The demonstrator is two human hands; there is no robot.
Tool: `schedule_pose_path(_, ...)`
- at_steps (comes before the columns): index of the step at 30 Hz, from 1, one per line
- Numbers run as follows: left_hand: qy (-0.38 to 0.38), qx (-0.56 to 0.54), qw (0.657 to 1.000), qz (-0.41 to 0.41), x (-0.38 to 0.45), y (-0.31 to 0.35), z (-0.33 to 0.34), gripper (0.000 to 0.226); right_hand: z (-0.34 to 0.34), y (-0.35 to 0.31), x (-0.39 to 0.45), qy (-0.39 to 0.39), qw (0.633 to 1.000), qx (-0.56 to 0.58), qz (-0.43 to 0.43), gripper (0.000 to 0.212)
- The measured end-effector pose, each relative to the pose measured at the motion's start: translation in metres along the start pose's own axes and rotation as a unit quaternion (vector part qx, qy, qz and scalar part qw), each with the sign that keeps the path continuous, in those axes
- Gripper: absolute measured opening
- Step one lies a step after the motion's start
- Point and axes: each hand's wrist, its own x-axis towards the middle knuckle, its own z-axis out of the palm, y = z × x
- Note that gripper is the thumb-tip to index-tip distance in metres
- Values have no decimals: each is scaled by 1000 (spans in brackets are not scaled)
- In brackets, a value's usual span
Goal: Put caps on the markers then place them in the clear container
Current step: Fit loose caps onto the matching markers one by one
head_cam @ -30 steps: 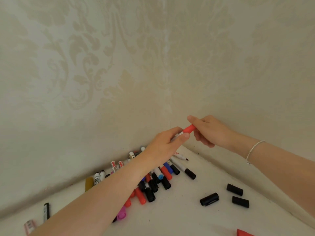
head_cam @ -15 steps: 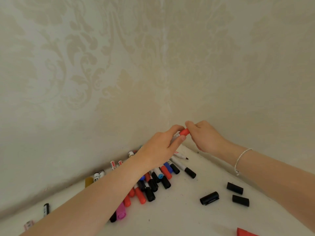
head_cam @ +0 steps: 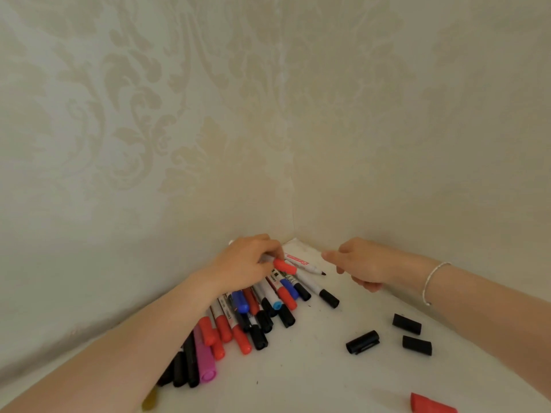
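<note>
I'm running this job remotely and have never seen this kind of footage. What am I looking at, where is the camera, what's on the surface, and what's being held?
There is no machine here: a person works with two bare hands. The only picture comes from a wide-angle camera worn on the head, looking forward and down into a wallpapered corner.

The left hand holds a marker with a red cap on it, low over the pile of markers lying on the white surface. The right hand, with a bracelet at the wrist, is loosely curled and holds nothing that I can see.

One marker with no cap lies near the corner. Three loose black caps lie to the right, and something red shows at the bottom edge. The clear container is not in view.
</note>
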Motion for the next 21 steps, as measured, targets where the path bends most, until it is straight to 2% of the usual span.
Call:
schedule_pose_path(5, -8, -24, 999, -25, -4, -12, 3, 28, -3, 11, 1, 28, 1000, 8, -4, 41)
schedule_pose_path(12, -4, -70, 996, -61, -6, -7, 9, 32, 4, 13, -1, 35, 999, 8, -18, 38)
schedule_pose_path(15, 32, -78, 995, -45, 1, 1, 15, 27, 3, 11, -4, 38, 999, 12, -23, 38)
schedule_pose_path(17, 47, -45, 998, -17, 13, 10, 21, 30, 3, 10, -4, 47, 998, 16, -27, 33)
schedule_pose_path(19, 23, 16, 1000, 6, 27, 21, 28, 38, 1, 10, -2, 66, 997, 23, -28, 27)
schedule_pose_path(21, -19, 36, 999, -13, 40, 34, 37, 42, 1, 11, -2, 79, 996, 21, -29, 22)
